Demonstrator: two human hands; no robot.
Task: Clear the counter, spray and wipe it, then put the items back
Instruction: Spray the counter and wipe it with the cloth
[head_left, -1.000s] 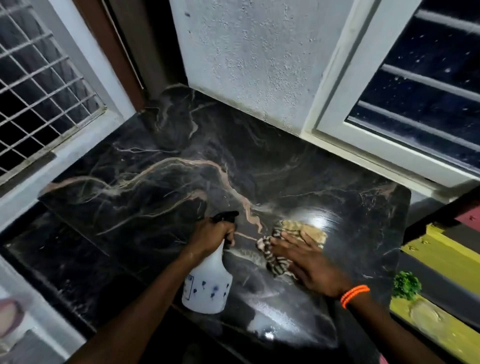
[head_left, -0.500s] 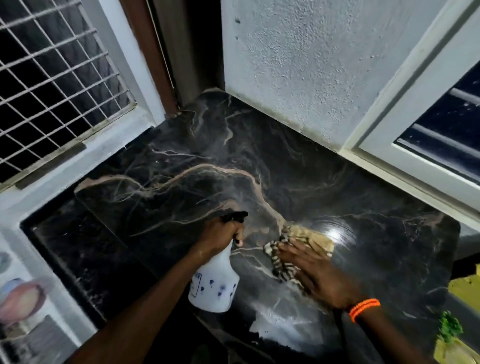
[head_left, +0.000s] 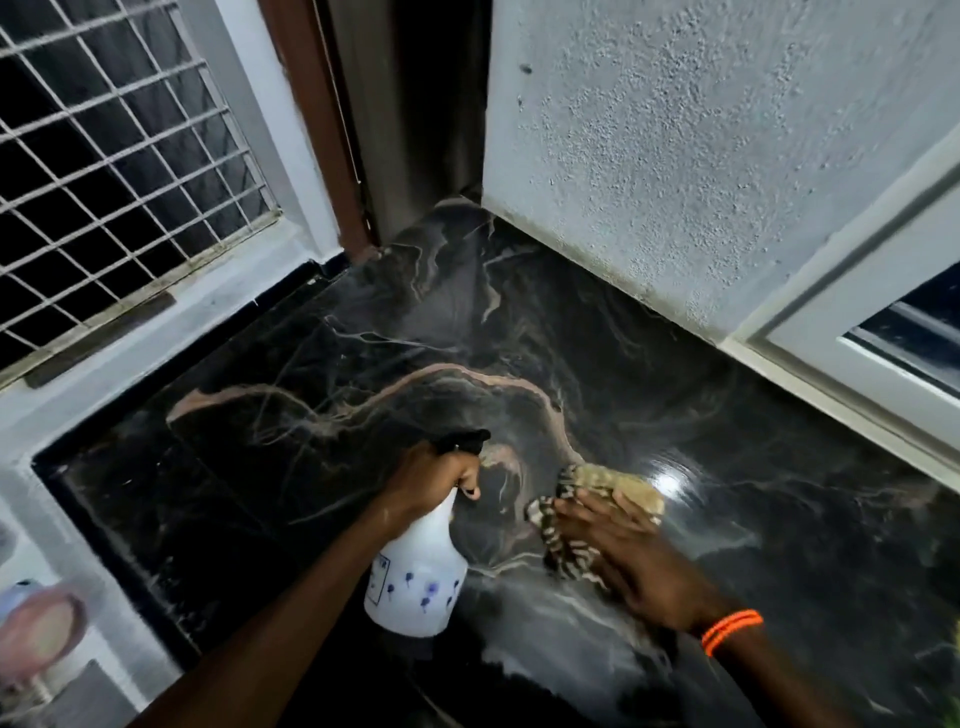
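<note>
Black marble with tan veins is what the counter (head_left: 363, 364) is made of, and it looks bare apart from what's in use, so the wipe step is judged to be underway. A white plastic spray bottle (head_left: 418, 577) is held at the neck by the left hand (head_left: 428, 480), fingers (head_left: 467, 475) wrapped round just under the black trigger head (head_left: 462, 441); whether the trigger is actually being squeezed can't be told. Its base is near the counter's front, and whether it's touching the stone isn't clear. It'd be judged light-ish and stiff, possibly slick if wet, so the neck is the sensible place to hold it (the fat body would be harder to clamp one-handed).

A striped rag (head_left: 587, 499), tan and dark, is pinned to the counter under the right hand (head_left: 639, 561), whose fingers (head_left: 587, 519) are laid flat and spread rather than clenched. Most of the cloth sticks out ahead of the fingertips, towards the wall, with a bunched edge off to the bottle side. It's soft and floppy, so it's best handled by pressing down and sliding, not pinching. A glare spot sits just beyond the rag, and pale streaks nearer the front edge suggest wet stone, so slipping is a risk.
</note>
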